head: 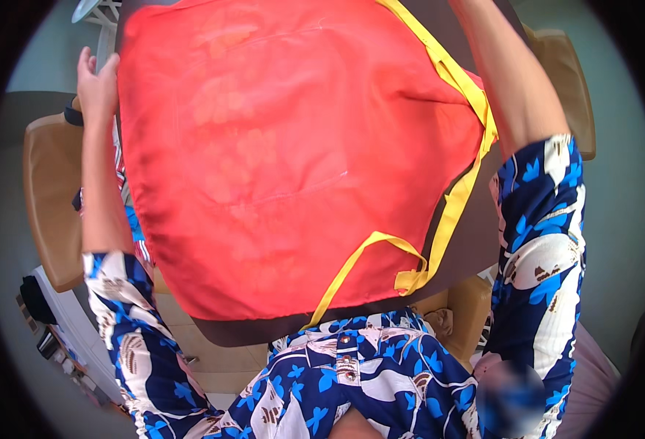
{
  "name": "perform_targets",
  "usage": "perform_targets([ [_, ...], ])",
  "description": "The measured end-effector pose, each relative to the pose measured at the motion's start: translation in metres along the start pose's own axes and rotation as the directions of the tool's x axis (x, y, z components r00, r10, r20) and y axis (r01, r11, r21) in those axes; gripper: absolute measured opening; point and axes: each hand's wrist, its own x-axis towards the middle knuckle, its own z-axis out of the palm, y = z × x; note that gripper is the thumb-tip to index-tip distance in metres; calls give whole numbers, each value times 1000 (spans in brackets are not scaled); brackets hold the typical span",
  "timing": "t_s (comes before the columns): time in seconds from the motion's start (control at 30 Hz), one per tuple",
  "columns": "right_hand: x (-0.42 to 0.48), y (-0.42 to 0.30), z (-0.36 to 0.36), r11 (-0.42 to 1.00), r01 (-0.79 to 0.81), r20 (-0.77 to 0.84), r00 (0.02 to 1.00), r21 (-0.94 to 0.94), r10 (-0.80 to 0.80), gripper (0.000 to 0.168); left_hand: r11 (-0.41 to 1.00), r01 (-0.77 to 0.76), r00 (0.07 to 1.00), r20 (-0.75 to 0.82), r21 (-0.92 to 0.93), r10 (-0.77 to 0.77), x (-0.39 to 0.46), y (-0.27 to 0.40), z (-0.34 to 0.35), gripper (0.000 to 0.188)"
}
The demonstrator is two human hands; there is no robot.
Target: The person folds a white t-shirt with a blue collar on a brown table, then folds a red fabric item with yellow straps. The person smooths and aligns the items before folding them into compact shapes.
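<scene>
A red cloth apron [278, 142] with yellow straps lies spread, slightly rumpled, over a dark table [229, 332]. Pale stitching lines and faint lighter patches show on its upward face. One yellow strap [465, 186] runs down the right side, and a loop [374, 236] curls over the near edge. My left hand [96, 82] is at the apron's far left edge, thumb and fingers apart, with nothing visible between them. Past the top of the picture my right hand is out of view; only its forearm shows, reaching over the table's right side.
Tan chairs stand at the left [53, 203], right [567, 88] and near right [460, 313] of the table. Patterned fabric [136, 225] shows beyond the table's left edge. At lower left, a white surface [75, 329] has small items beside it.
</scene>
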Motion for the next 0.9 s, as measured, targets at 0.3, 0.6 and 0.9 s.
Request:
perform_targets([
  [0.3, -159, -17, 69, 798, 531, 436, 813, -283, -387, 46, 718, -412, 910, 288, 561, 297, -101, -30, 37, 57],
  [0.6, -75, 84, 33, 810, 282, 204, 958, -514, -204, 57, 701, -366, 930, 271, 612, 249, -92, -8, 12, 63],
  [0.9, -72, 40, 4, 823, 293, 250, 949, -486, -191, 42, 658, -334, 942, 226, 675, 246, -93, 11, 10, 61],
])
